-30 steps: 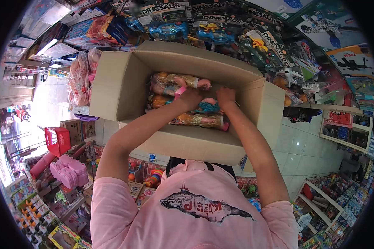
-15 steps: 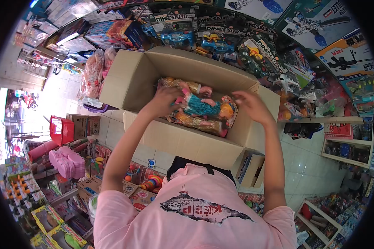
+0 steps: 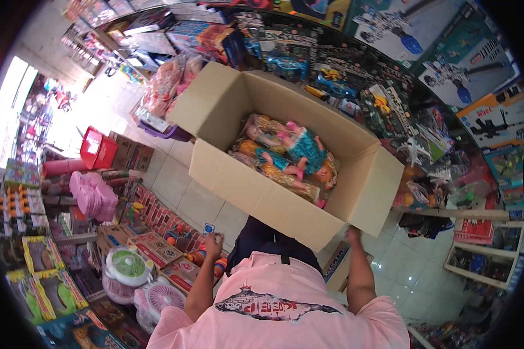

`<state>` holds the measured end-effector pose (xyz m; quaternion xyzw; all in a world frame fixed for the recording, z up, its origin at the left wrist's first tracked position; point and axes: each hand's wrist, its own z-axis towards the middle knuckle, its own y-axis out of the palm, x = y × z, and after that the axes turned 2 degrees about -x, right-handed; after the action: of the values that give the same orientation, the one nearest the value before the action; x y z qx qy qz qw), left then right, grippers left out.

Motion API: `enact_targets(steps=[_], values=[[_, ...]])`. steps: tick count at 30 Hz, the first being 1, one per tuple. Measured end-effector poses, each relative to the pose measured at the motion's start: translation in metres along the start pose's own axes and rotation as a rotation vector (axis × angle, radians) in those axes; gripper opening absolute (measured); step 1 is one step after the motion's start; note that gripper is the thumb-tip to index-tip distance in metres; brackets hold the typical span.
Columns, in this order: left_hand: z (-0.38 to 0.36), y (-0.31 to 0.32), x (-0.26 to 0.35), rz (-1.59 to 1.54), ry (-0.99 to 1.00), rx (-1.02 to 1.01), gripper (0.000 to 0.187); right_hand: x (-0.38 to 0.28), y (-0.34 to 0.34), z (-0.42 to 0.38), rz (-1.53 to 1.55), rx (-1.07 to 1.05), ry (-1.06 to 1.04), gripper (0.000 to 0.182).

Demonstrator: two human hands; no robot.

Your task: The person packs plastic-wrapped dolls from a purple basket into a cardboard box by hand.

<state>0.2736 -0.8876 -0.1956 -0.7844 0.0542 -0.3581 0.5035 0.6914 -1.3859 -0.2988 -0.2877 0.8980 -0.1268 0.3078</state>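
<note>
A large open cardboard box (image 3: 268, 195) stands in front of me with its flaps folded out. Inside lie several dolls in clear wrapping; on top is a doll in a blue dress (image 3: 307, 146), its orange-haired head toward the right. My left hand (image 3: 213, 245) hangs low beside my hip, away from the box, fingers loosely apart and holding nothing visible. Just under the box's near right corner is my right hand (image 3: 356, 237), its fingertips close to the flap and partly hidden.
Packaged dinosaur toys (image 3: 288, 55) line the shelf behind the box. A red basket (image 3: 97, 148) and pink plastic pieces (image 3: 93, 195) stand to the left. Toy cartons (image 3: 154, 249) and a green-and-white fan (image 3: 128, 269) sit at lower left. A wooden rack (image 3: 484, 256) is on the right.
Both hands have come out of the box and dropped down to my sides. The blue-dressed doll now lies turned among the others, and the view has tilted and shifted.
</note>
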Motion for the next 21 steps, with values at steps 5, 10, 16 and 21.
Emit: enact_targets(steps=[5, 10, 16, 21], values=[[-0.077, 0.062, -0.110, -0.677, -0.987, -0.950, 0.033, -0.044, 0.115, -0.052, -0.597, -0.349, -0.034, 0.027], [-0.066, 0.001, -0.085, -0.386, -0.704, -0.791, 0.040, -0.051, 0.188, -0.098, -0.644, -0.450, -0.085, 0.029], [-0.012, -0.023, -0.127, -0.665, -0.640, -0.493, 0.042, -0.087, 0.234, -0.121, -0.704, -0.538, -0.140, 0.033], [0.030, -0.069, -0.160, -0.704, -0.499, -0.357, 0.035, -0.109, 0.273, -0.142, -0.730, -0.397, -0.024, 0.030]])
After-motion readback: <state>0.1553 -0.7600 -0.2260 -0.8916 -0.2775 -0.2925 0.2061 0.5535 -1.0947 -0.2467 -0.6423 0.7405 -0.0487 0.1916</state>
